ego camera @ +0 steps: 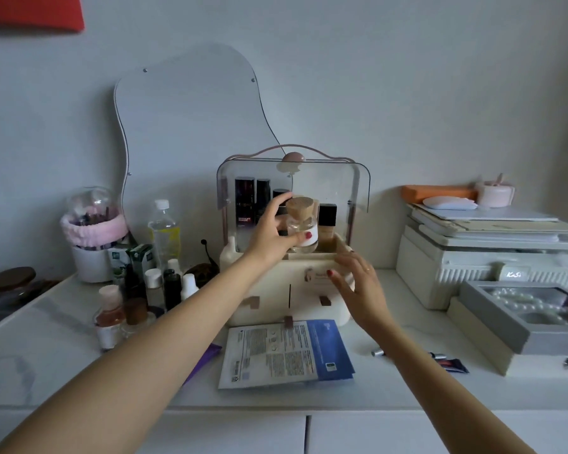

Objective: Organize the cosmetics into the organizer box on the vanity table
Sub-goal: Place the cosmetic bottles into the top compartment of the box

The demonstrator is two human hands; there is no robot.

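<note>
**Bottle held at the mouth of the organizer box**

I see both arms stretched forward toward the organizer box (289, 290), which stands on the bench (391, 381) against the wall, and I take it as my landmark. Its clear lid (328, 181) is raised, and the top compartment is open to the front.

My left hand (273, 234) is lifted in front of that open compartment, wrist slightly bent back, fingers wrapped around a clear bottle (300, 224) with a cork-coloured cap. The thumb, with a red nail, presses the bottle's white label from the front; the other fingers curl over the bottle's far side. The bottle is upright, just above the front rim of the top compartment. Whether its base touches the rim I cannot tell.

My right hand (358, 286) is lower, at the right front corner of the box, palm facing the box, fingers spread and gripping nothing. The fingertips are at the box's upper front edge; contact looks likely but I cannot confirm it.

Inside the box, behind the held bottle, stand several dark tall bottles (245, 204) and one beige bottle (327, 224) with a black cap.

Left of the box a cluster of small bottles (151, 286) stands on the bench. Directly in front of the box lies a printed sachet (286, 352). To the right of the box, a small tube (450, 363) lies flat on the bench.
</note>
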